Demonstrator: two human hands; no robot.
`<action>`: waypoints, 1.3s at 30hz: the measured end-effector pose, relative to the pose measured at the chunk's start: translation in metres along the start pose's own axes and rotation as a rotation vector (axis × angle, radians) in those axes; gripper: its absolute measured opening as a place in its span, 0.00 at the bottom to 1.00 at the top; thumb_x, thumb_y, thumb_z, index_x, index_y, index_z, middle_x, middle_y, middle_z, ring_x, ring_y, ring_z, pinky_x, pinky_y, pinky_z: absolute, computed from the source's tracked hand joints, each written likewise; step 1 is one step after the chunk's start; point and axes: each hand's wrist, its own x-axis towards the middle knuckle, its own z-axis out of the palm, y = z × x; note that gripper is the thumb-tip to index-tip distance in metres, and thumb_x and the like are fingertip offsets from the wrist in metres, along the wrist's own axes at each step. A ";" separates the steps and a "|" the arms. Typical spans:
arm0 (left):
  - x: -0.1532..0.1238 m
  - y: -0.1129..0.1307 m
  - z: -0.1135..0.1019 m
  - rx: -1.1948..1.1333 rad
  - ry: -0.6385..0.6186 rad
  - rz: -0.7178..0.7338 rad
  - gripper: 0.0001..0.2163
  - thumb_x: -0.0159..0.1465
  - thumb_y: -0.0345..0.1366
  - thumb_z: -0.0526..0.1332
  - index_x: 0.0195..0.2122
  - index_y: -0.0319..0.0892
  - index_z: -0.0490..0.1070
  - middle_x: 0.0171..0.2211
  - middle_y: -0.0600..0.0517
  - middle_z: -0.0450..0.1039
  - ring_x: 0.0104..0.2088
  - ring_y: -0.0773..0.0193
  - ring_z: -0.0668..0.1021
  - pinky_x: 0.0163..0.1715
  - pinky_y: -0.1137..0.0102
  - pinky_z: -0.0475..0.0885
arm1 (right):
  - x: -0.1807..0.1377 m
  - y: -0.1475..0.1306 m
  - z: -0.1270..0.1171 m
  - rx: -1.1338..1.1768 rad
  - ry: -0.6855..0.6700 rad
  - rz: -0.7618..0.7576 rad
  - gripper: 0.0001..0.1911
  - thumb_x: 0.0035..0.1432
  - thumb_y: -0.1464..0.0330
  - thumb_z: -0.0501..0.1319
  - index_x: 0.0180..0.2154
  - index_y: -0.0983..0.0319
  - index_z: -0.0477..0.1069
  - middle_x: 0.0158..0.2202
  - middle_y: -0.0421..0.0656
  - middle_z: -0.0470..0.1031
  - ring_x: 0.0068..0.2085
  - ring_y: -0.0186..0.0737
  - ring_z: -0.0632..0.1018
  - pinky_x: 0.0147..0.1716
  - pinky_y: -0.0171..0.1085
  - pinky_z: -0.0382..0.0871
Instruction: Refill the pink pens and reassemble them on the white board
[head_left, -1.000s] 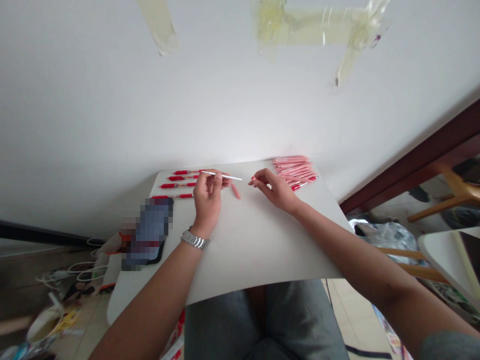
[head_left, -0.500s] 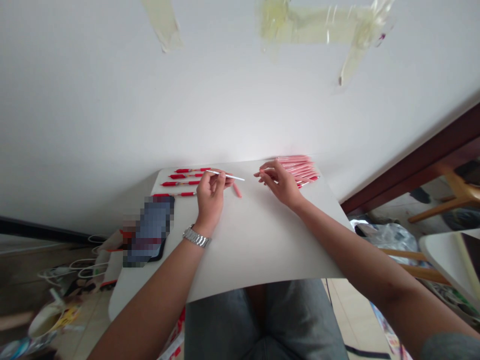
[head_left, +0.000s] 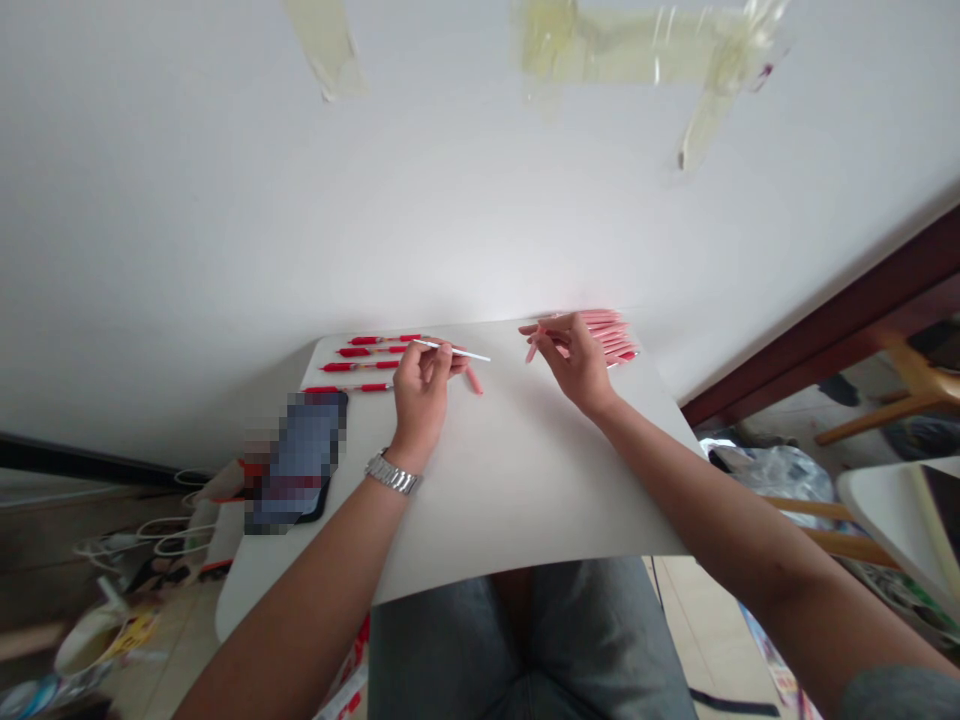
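Between thumb and fingers, my left hand (head_left: 424, 378) pinches a thin white stick (head_left: 471, 355) that looks like a pen refill and points right. A short pink tube (head_left: 474, 380) shows just below those fingertips; whether it is held or lies on the table I cannot tell. My right hand (head_left: 576, 362) is closed on a small pink translucent piece (head_left: 532, 350), which hangs down from the fingertips. Behind that hand lies a pile of pink pen tubes (head_left: 611, 330), partly hidden. Left of my left hand, several red pens (head_left: 358, 367) lie in a row.
The white table (head_left: 510, 500) stands against a wall with yellowed tape (head_left: 630, 50). A phone (head_left: 304, 460), partly blurred, lies at the table's left edge. Cables (head_left: 161, 535) and a bucket (head_left: 90, 640) are on the left; a wooden chair (head_left: 892, 400) is on the right.
My right hand has moved slightly right and turned, and the pink piece in its fingertips now shows pointing down. My left hand has hardly moved.
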 end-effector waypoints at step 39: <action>-0.001 0.005 0.002 0.012 -0.002 -0.022 0.15 0.69 0.50 0.69 0.44 0.43 0.74 0.43 0.48 0.82 0.43 0.62 0.86 0.48 0.64 0.84 | -0.003 -0.001 0.007 0.044 -0.075 0.116 0.19 0.70 0.48 0.63 0.46 0.55 0.64 0.46 0.46 0.86 0.41 0.41 0.86 0.44 0.44 0.83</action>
